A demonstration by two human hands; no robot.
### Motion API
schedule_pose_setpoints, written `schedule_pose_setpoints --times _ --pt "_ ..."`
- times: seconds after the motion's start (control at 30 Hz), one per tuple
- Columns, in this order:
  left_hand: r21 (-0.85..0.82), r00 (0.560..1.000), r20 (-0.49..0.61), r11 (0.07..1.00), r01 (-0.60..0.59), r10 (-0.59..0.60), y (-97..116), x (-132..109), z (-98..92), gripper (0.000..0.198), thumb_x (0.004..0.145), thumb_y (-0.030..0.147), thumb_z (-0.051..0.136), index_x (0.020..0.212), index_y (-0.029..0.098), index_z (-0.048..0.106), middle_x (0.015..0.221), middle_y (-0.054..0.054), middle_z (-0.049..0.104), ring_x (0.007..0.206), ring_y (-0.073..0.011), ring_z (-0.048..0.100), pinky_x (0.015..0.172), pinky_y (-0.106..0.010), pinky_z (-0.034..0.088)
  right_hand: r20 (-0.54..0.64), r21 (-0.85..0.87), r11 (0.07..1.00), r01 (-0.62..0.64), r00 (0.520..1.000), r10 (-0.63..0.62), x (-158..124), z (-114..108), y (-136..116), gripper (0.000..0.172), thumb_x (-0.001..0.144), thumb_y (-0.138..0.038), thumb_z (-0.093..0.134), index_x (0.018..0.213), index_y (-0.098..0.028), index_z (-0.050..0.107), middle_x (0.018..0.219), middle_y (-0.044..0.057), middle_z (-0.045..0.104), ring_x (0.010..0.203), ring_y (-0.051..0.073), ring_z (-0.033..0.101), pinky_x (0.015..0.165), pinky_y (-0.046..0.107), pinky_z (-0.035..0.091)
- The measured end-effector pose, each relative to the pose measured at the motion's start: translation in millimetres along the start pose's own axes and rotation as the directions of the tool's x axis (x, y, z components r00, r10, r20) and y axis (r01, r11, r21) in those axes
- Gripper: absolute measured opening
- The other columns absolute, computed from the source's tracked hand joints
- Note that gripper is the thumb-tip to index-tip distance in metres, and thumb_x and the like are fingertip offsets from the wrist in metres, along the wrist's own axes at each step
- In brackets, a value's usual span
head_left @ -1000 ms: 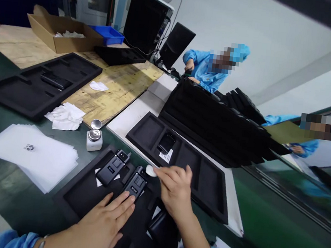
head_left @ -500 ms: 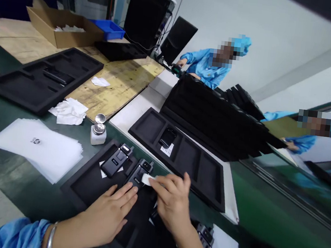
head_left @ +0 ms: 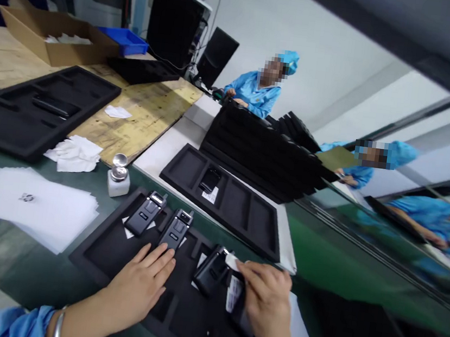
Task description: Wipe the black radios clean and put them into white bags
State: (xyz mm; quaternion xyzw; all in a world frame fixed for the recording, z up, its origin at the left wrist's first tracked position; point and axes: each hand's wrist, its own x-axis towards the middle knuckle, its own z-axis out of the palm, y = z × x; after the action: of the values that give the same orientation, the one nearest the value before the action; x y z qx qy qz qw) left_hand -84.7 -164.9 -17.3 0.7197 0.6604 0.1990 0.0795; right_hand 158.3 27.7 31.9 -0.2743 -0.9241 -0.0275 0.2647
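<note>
- Head view: the right hand [head_left: 268, 299] has shifted rightward; its white pad [head_left: 231, 261] was over the middle handset [head_left: 176, 229] half a second ago and is now at the upper end of the right-hand handset [head_left: 210, 271].
- The right hand pinches that pad between thumb and fingertips; whether the pad presses on the casing or only hovers against it, I cannot tell.
- The left hand [head_left: 139, 284] stays where it was, flat and grasping nothing, its fingertips resting on the lower end of the middle handset.
- All three handsets lie in the black foam tray [head_left: 106, 247], the left-hand handset [head_left: 145, 214] untouched; white labels show beneath them.
- A dark device [head_left: 240, 315] lies partly hidden under the right hand, beside another label.
- As I judge it, this shift means the wiping now concerns the right-hand handset, while the middle one is merely steadied.
- The lidded bottle [head_left: 118, 184] stands open beyond the tray.
</note>
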Motion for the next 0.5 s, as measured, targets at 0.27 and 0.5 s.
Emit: schedule_pose_setpoints --times 0.27,0.5 --pt "-0.092 0.961 0.124 0.967 -0.236 0.247 54.9 30.2 41.3 0.062 0.093 0.043 0.055 0.147 0.018 0.039 0.156 -0.008 0.035 0.146 -0.0267 0.027 0.118 -0.048 0.025 0.024 0.049 0.998 -0.033 0.999 0.032 8.5 20.0 24.9 0.036 0.091 -0.008 0.046 0.103 -0.028 0.074 0.092 0.003 0.069 0.090 0.020 0.055 0.095 0.047 0.037" --pt "-0.140 0.960 0.173 0.970 -0.197 0.220 60.1 37.7 36.8 0.071 0.087 0.025 0.057 0.152 0.020 0.029 0.160 -0.004 0.025 0.148 -0.0236 0.019 0.121 -0.048 0.017 0.155 0.156 0.970 0.188 0.965 -0.212 10.0 24.5 34.5 0.047 0.085 0.002 0.043 0.112 -0.024 0.071 0.096 0.005 0.067 0.087 0.018 0.057 0.094 0.039 0.048"
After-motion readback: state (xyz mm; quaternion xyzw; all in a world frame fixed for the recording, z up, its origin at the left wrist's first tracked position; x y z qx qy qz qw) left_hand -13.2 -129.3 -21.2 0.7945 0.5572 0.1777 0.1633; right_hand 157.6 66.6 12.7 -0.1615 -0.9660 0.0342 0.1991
